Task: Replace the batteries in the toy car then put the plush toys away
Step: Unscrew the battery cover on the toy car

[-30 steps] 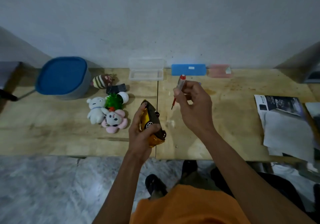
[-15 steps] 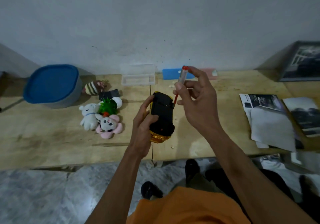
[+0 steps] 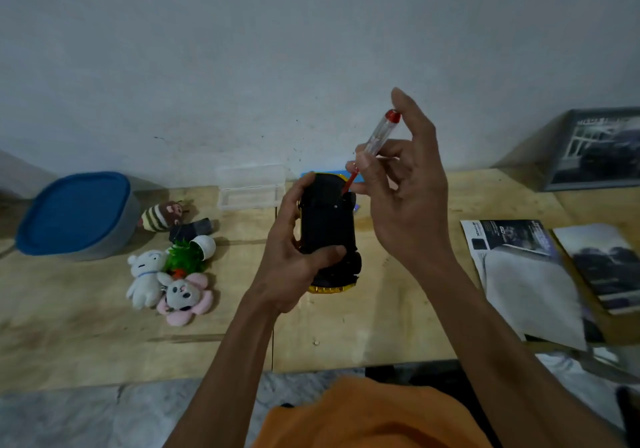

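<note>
overhead, screwdriver (image 3: 375, 143) tip on toy car (image 3: 327, 226) (underside up)

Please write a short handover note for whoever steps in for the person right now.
Left hand grips the toy car upside down above the table.
Right hand holds the screwdriver, tip at the car's black underside.
Plush toys lie loose on the table beside the blue-lidded container.
Done: car flipped, screwdriver in place.
Left: open the compartment, swap batteries, close it, put the plush toys away.

The yellow toy car (image 3: 327, 229) is underside-up above the table, plush toys (image 3: 169, 274) clustered left.
</note>
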### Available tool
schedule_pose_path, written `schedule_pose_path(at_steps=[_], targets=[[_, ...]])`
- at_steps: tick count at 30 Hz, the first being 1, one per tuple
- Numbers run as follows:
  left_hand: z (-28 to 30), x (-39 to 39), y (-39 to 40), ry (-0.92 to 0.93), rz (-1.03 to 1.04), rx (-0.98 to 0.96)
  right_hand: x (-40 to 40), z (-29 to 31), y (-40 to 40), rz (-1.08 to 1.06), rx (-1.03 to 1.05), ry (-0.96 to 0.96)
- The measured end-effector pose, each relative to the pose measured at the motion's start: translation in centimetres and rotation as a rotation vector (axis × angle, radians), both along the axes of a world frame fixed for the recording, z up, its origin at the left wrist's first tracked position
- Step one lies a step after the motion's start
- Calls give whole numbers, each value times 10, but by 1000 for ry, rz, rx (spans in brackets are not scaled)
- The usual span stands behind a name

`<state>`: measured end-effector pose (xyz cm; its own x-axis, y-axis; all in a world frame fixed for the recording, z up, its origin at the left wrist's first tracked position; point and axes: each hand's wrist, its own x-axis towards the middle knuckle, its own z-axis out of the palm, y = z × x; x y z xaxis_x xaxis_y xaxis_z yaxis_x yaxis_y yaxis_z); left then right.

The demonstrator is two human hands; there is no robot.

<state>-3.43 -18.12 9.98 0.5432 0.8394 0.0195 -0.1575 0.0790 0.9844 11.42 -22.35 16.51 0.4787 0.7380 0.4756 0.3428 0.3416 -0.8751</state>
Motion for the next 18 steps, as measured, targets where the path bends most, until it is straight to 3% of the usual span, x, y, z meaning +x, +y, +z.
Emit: schedule_pose_path(at_steps=[18], targets=[[24,9,10,-4,-38,76,14,11,15,47,43,15]])
